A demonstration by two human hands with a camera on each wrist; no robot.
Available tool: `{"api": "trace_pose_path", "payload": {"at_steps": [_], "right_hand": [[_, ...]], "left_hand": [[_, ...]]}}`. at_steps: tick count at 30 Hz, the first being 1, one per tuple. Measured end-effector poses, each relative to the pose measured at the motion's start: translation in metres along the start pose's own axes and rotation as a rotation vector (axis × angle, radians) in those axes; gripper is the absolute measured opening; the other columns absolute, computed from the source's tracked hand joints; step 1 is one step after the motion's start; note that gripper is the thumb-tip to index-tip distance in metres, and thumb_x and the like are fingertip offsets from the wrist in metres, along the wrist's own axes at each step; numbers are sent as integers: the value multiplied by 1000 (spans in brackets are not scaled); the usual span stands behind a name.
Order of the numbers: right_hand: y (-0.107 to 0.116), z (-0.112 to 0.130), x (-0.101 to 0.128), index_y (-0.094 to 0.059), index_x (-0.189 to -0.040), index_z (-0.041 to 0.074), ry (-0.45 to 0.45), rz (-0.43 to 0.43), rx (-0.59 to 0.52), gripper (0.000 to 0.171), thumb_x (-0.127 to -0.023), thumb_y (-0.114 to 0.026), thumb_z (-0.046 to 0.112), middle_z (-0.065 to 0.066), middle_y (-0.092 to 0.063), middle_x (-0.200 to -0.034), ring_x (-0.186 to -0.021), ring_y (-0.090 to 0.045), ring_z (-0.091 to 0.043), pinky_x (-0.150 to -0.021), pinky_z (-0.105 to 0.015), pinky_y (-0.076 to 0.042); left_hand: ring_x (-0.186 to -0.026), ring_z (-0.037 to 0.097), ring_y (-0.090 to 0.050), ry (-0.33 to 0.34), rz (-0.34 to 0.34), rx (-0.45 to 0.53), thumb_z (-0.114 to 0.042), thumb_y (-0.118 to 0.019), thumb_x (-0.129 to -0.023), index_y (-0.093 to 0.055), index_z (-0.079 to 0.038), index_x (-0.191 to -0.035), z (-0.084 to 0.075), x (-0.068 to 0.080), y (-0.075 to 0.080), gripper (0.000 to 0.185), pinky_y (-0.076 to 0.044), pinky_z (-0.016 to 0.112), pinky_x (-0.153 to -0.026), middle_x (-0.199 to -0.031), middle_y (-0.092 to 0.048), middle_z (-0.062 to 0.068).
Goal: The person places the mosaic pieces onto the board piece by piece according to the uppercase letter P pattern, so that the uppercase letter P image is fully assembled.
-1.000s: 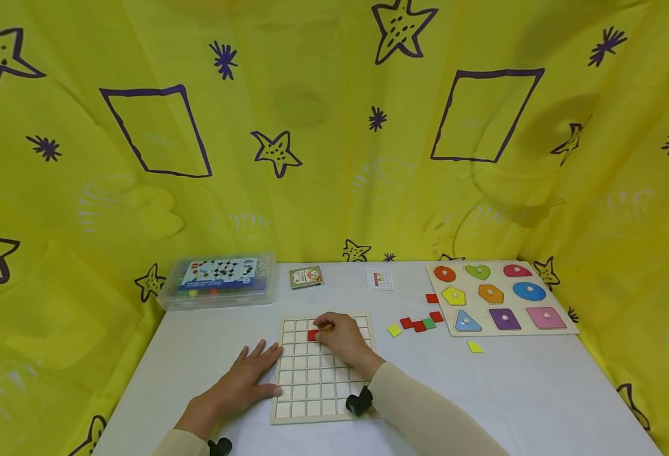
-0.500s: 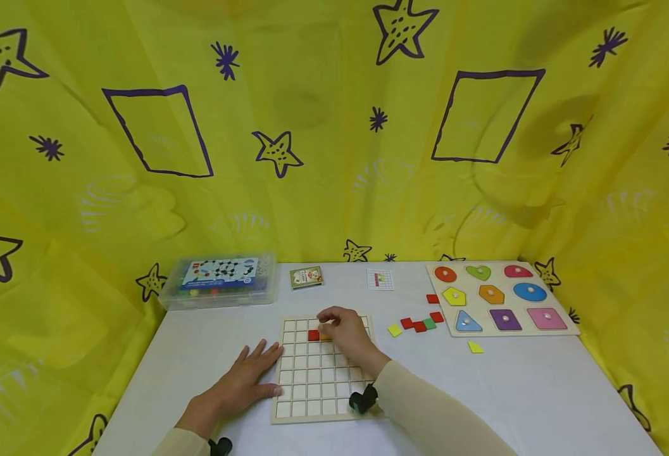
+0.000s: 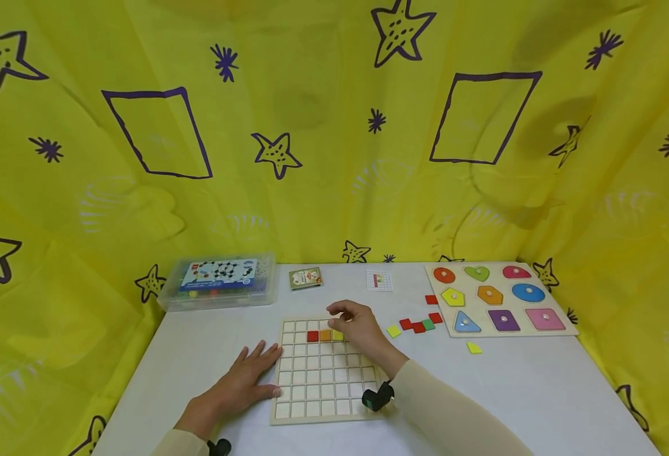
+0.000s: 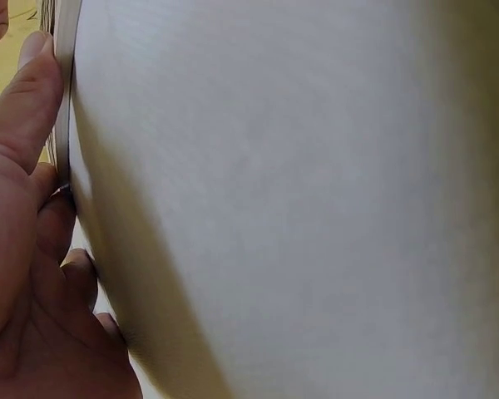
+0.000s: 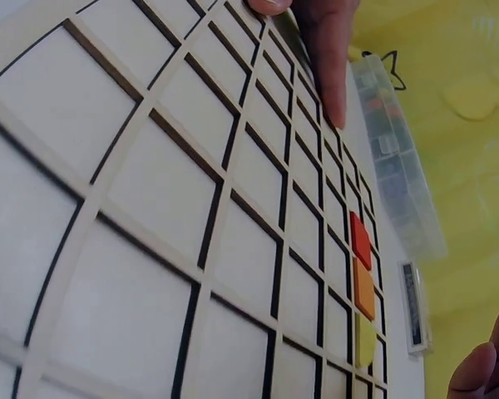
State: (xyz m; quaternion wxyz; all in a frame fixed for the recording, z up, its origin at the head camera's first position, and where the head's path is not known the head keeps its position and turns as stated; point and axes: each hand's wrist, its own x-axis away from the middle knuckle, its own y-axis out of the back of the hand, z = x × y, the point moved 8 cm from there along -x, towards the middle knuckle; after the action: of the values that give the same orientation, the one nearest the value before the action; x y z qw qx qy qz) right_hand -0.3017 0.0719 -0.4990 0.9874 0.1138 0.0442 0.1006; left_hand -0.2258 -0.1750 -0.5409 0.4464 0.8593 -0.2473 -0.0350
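A wooden grid board (image 3: pixel 306 392) lies on the table in front of me. Red (image 3: pixel 312 336), orange (image 3: pixel 325 335) and yellow (image 3: pixel 338 335) square tiles sit side by side in one row near its far end. My left hand (image 3: pixel 242 379) lies flat, its fingertips and thumb at the board's left edge. Over the board's far right part is my right hand (image 3: pixel 359 329), palm inward, thumb and index fingertips apart just above the yellow tile. The other fingers are curled, and I cannot tell whether they hold anything. The right wrist view shows the three tiles (image 5: pixel 363 287) within their cells.
Loose red tiles (image 3: pixel 406 324), a green tile (image 3: pixel 428 325) and yellow pieces (image 3: pixel 393 331) lie right of the board. Beyond them is a shape puzzle (image 3: pixel 505 310). At the back stand a clear plastic box (image 3: pixel 218 282), a small card pack (image 3: pixel 306 278) and a pattern card (image 3: pixel 379 280).
The orange tile, first at my right fingers, now sits beside the red one, and a yellow tile has appeared next to it. My right hand has shifted right; the left has stayed still.
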Motion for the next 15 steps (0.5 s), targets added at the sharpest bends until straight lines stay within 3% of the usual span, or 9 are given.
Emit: {"api": "trace_pose_path", "payload": {"at_steps": [5,10,15], "right_hand": [[18,-4,6,-77,-117,11,-20,-29,-11,20,-97,-75,5,-17,-71,-122,-99,-55,-19,-78,-21,-50],[46,-12,12,-76,-119,6,-32,-85,13,22,-96,-75,5,-8,-74,-116,-100,-56,-20,-83,-23,-51],[79,-22,20,-73,-124,1,-58,-121,48,28,-97,-75,6,-11,-74,-118,-103,-57,-22,-83,-21,-51]], "left_hand": [[-161,47,-15,-20,-1,-9,-49,-74,-94,-40,-5,-162,1,1,-1,88,-1,70,-129,-170,-35,16],[-162,46,-14,-12,-5,-9,-49,-75,-94,-40,-7,-163,1,1,-1,88,0,69,-129,-171,-36,14],[-162,46,-15,-21,-5,-11,-50,-74,-94,-40,-6,-163,0,2,0,88,-1,69,-129,-171,-35,14]]}}
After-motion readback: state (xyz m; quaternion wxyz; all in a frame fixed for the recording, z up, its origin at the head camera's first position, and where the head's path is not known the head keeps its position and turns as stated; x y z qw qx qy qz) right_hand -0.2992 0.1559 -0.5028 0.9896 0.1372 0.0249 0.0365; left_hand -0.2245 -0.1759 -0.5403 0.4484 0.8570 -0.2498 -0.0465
